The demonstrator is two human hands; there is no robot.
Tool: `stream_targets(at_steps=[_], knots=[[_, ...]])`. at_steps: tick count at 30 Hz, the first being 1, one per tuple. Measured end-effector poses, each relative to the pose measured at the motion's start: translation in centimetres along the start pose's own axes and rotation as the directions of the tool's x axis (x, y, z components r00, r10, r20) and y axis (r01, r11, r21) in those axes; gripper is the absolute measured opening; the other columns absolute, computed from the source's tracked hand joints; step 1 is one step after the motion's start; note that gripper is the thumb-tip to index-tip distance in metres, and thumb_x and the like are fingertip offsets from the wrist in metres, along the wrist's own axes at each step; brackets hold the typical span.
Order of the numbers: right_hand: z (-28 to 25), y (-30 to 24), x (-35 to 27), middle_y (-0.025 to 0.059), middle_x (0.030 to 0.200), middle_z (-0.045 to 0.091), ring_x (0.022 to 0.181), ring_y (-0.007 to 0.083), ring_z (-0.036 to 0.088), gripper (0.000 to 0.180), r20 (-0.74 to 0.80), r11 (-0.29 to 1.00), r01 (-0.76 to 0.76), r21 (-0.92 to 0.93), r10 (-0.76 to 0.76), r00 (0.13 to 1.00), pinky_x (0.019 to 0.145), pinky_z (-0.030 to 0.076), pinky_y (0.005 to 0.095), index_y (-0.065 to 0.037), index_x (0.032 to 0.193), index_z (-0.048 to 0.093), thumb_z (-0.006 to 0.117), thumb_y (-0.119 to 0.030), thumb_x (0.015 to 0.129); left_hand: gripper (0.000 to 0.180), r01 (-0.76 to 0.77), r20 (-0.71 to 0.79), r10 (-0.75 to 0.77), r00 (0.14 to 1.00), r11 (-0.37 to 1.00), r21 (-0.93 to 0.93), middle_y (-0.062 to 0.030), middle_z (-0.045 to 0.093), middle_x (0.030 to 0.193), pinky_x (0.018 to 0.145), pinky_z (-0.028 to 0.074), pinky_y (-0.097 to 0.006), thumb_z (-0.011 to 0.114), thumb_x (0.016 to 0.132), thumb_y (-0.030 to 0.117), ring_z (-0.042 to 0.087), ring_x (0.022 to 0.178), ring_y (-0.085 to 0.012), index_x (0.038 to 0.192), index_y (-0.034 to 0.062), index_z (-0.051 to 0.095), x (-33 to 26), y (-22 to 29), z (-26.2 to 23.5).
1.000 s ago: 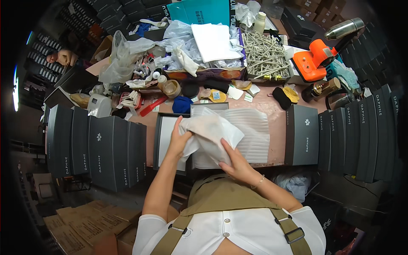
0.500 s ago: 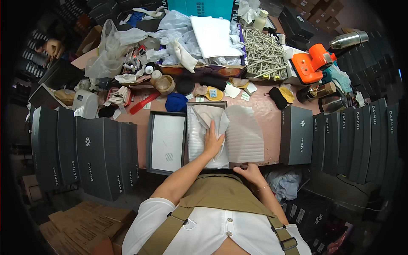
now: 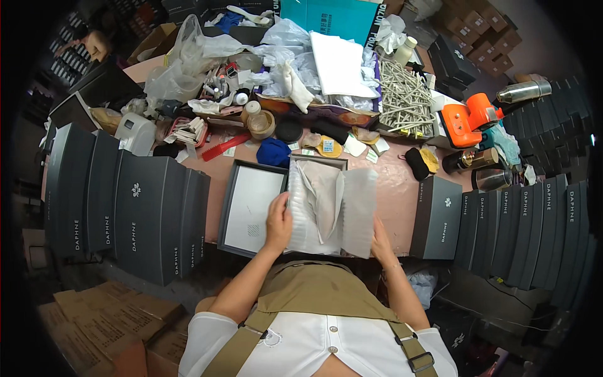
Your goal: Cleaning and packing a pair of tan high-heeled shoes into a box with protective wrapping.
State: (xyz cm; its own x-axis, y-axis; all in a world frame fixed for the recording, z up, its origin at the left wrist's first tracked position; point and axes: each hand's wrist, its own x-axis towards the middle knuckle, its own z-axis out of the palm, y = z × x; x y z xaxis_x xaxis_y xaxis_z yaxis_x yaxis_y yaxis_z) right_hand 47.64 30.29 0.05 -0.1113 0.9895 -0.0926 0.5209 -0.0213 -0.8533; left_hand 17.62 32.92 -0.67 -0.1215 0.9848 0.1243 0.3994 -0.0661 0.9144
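Note:
An open dark grey shoebox (image 3: 339, 162) stands in front of me, lined with a ribbed translucent foam sheet (image 3: 304, 235). In the middle of it lies crumpled whitish tissue paper (image 3: 321, 195); whatever it may cover is hidden. My left hand (image 3: 278, 223) is closed at the left edge of the foam, between the box and its lid. On the right, my right hand (image 3: 380, 242) grips the outer edge of the foam's raised flap (image 3: 360, 213), some fingers hidden behind it. The box lid (image 3: 254, 204) lies left of the box, pale inside facing up.
Grey shoeboxes stand in rows on the left (image 3: 147, 220) and right (image 3: 436, 220). Behind are a blue cloth ball (image 3: 273, 152), a red comb (image 3: 226, 146), a tray of paper sticks (image 3: 405, 97) and an orange device (image 3: 465, 122). Flattened cartons (image 3: 107, 320) lie low on the left.
My left hand has moved from the tissue to the left edge of the foam. My right hand has come up to the flap, which has lifted from the table and tilted inward.

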Motion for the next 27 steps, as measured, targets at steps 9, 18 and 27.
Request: stream_targets(at_steps=[9, 18, 27], knots=[[11.5, -8.0, 10.2, 0.0274, 0.149, 0.019, 0.140, 0.0405, 0.015, 0.106, 0.486, 0.639, 0.442, -0.630, -0.120, 0.866, 0.111, 0.010, 0.0559, -0.008, 0.146, 0.024, 0.061, -0.070, 0.069, 0.031, 0.107, 0.232, -0.244, 0.941, 0.870, 0.481, -0.0234, 0.059, 0.092, 0.077, 0.047, -0.045, 0.063, 0.080, 0.010, 0.058, 0.087, -0.0403, 0.107, -0.0011, 0.051, -7.4, -6.7, -4.7], [8.3, -4.3, 11.4, 0.0139, 0.141, 0.043, 0.137, 0.0264, 0.030, 0.063, 0.132, 0.715, -0.133, 0.686, 0.058, 0.990, 0.114, 0.016, 0.0393, -0.005, 0.137, 0.044, 0.042, -0.052, 0.095, 0.036, 0.431, 0.436, -0.156, 0.886, 0.623, -0.652, -0.0071, 0.060, 0.113, 0.090, 0.043, -0.027, 0.061, 0.092, 0.023, 0.055, 0.104, -0.0130, 0.118, -0.0012, 0.057, -4.5, 8.9, -12.5], [5.7, 0.3, 3.9, 0.0129, 0.121, 0.058, 0.109, 0.0177, 0.053, 0.044, 0.060, 0.870, -0.327, 0.368, 0.329, 0.942, 0.095, 0.041, 0.0308, 0.003, 0.129, 0.048, 0.050, -0.026, 0.097, 0.064, 0.302, 0.354, -0.306, 0.884, 0.951, 0.068, -0.0206, 0.051, 0.117, 0.092, 0.042, -0.035, 0.050, 0.094, 0.047, 0.054, 0.103, -0.0272, 0.130, -0.0058, 0.043, -4.5, -1.1, -3.4]])
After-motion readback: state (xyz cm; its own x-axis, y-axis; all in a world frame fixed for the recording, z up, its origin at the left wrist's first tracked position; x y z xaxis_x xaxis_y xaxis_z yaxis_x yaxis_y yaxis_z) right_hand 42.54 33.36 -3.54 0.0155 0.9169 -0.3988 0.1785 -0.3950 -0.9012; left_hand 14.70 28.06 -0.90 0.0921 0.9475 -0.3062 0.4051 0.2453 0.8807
